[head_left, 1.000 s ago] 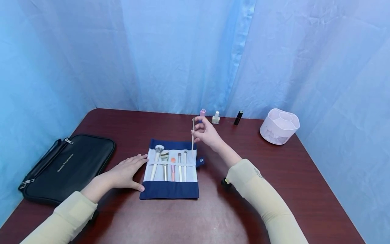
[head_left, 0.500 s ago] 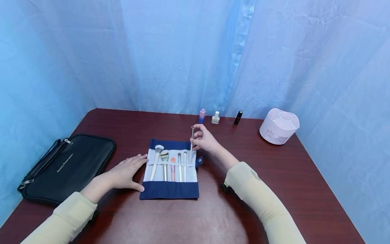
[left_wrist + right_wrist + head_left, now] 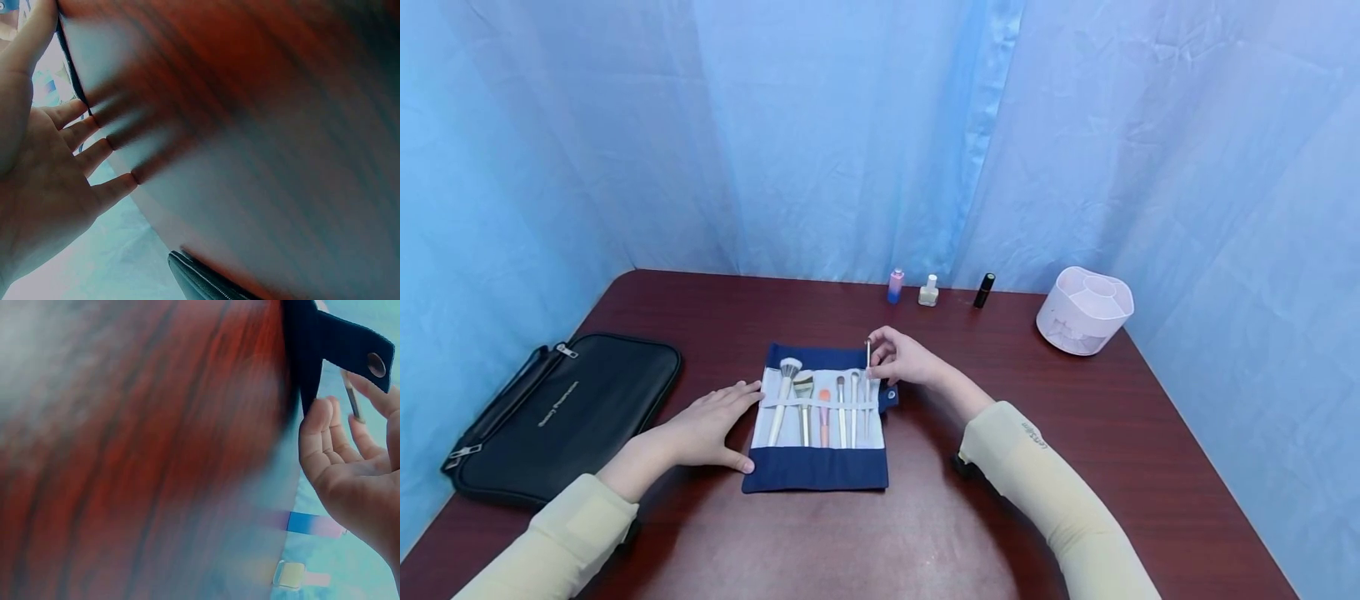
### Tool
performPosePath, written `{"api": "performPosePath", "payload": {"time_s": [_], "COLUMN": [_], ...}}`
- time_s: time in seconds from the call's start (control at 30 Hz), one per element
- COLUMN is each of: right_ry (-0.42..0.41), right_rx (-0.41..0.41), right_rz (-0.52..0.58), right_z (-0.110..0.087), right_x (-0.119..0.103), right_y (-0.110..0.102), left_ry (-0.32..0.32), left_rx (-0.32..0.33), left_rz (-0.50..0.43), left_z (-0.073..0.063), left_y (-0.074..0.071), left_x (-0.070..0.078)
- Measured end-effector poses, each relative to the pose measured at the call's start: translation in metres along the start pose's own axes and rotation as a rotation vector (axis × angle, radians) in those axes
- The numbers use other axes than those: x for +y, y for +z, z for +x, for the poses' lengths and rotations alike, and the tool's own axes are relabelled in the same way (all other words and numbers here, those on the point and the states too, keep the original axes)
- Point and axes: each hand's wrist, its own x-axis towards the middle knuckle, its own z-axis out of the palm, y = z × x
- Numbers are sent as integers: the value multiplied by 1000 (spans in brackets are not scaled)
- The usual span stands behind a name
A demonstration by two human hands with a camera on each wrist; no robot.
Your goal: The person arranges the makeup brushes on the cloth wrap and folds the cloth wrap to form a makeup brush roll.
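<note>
A navy and pale grey makeup brush roll (image 3: 815, 471) lies unfolded on the table. Several brushes sit side by side under its strap, among them a white-handled powder brush (image 3: 781, 404) and one with an orange head (image 3: 824, 396). At the roll's right end my right hand (image 3: 910, 360) pinches a slim makeup brush (image 3: 868, 354), whose lower handle runs under the strap. In the right wrist view, the snap tab (image 3: 359, 350) partly hides that brush. My left hand (image 3: 707, 427) rests with fingers spread, thumb and fingertips touching the roll's left edge.
A black zippered case (image 3: 568, 417) lies at the left. Along the back stand a pink-blue bottle (image 3: 895, 287), a nail polish bottle (image 3: 928, 293) and a black tube (image 3: 984, 290). A white organizer (image 3: 1084, 312) is at the back right, before blue curtains (image 3: 850, 142).
My right hand has come down toward the roll, and the slim brush has slid lower, its handle passing under the strap. My left hand has stayed in place.
</note>
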Motion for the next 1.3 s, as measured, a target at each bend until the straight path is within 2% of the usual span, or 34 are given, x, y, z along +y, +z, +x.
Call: {"api": "performPosePath", "payload": {"time_s": [0.23,0.47,0.63,0.8,0.97,1.13,1.3], "right_ry": [-54,-31,-47,-70,-127,-213,-274], "right_rx": [-80,-148,-163,-130,-61,41,159], "right_rz": [-146,-293,-422,-480,-554,-625,-733], "right_z": [-4,-8,-9,-11,-20,-45,-75], "right_x": [2,-6,-9,-10,-11,-24,-37], "right_y": [0,0,2,2,-1,3,25], "left_ry": [3,-2,-1,1,-10,-40,-35], "left_rx": [9,6,8,3,-20,-14,29], "left_rz": [12,6,7,-3,-10,42,81], "left_z": [-1,-2,-2,-2,4,16,30], "left_y": [-1,-2,-3,-5,-11,-19,-29], "left_x": [0,2,3,2,2,8,11]}}
